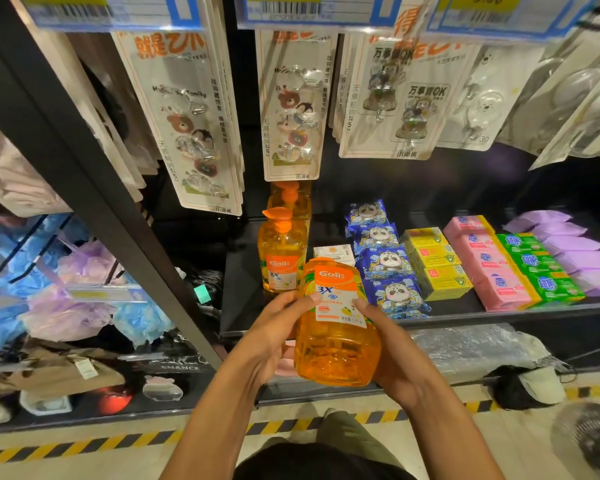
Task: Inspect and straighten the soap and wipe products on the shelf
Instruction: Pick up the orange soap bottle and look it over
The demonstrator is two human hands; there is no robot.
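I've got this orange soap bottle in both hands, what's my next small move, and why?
Probably tip the held bottle upright and set it on the shelf in front of the standing pump bottle, label outward: your left hand and right hand hold it tilted, off the shelf.

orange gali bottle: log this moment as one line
phase: inspect | left hand: grips orange Gali soap bottle | right hand: grips it | state: tilted, off shelf | second Gali bottle: upright on shelf

Dim shelf recess, glare above, warped edges
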